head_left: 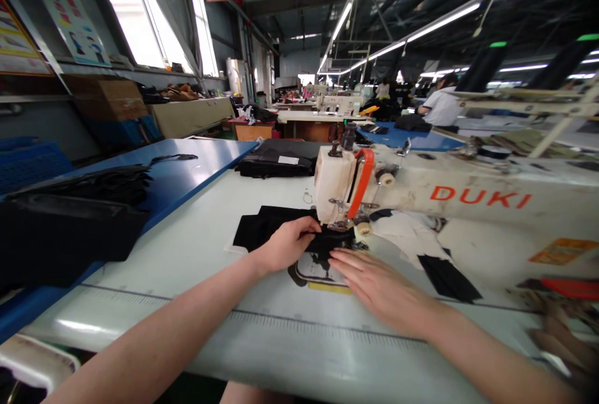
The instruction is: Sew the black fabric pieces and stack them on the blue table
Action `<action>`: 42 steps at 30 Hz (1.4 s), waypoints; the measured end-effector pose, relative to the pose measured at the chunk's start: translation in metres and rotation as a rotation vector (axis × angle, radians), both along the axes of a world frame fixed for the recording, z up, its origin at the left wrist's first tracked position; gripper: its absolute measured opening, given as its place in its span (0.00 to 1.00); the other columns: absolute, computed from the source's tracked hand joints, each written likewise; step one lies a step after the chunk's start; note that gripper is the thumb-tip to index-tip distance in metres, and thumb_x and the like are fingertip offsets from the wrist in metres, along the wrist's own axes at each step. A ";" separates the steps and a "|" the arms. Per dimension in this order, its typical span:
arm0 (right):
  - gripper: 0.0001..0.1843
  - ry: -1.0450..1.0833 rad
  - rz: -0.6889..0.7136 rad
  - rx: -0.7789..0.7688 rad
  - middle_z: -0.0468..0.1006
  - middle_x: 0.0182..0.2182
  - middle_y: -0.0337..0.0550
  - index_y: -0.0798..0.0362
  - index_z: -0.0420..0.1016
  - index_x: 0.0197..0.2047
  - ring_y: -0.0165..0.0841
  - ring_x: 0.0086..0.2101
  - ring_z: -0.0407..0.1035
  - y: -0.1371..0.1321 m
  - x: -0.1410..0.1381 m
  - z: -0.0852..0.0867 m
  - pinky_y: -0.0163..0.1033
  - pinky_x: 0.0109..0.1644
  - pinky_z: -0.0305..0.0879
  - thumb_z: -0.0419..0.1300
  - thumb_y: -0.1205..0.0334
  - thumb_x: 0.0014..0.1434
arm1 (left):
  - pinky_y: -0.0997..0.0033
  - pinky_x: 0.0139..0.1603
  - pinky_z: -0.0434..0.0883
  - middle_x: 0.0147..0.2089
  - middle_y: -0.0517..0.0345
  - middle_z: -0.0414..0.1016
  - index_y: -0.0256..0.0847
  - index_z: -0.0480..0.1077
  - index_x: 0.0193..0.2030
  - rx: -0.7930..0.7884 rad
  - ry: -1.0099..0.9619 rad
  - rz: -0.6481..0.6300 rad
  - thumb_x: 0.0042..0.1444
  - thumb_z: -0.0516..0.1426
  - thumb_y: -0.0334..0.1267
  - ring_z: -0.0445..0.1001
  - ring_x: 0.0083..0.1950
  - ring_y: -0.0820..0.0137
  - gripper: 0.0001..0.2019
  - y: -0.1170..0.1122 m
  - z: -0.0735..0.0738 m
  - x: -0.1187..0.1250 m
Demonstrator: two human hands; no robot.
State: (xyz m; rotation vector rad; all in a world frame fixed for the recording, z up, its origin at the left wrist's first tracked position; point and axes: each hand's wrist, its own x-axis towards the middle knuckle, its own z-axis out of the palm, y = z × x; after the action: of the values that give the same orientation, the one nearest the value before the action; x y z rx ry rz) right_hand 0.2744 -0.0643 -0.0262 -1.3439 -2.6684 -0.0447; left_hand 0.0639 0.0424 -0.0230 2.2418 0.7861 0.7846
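A piece of black fabric lies on the pale sewing table, its right part under the head of a white sewing machine. My left hand pinches the fabric's near edge between thumb and fingers, just left of the presser foot. Flat beside the metal needle plate rests my right hand, fingers stretched out, their tips at the fabric's near edge. The needle itself is too small to make out.
Folded black pieces with a white label lie behind. More black fabric is stacked on the blue table at left. White and black scraps lie under the machine arm. A person sits in the right background.
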 end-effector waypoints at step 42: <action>0.21 0.108 -0.053 0.010 0.68 0.56 0.43 0.51 0.64 0.59 0.34 0.55 0.61 0.006 0.005 -0.007 0.51 0.63 0.53 0.44 0.66 0.65 | 0.72 0.44 0.68 0.39 0.59 0.73 0.40 0.68 0.39 0.087 0.164 -0.038 0.54 0.50 0.24 0.72 0.41 0.68 0.11 -0.009 -0.002 0.001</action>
State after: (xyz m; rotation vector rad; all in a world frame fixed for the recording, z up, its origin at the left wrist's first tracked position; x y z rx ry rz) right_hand 0.2797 -0.0580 -0.0330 -1.3729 -2.5412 0.0083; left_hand 0.0654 0.0331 -0.0247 2.4150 0.7966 0.6337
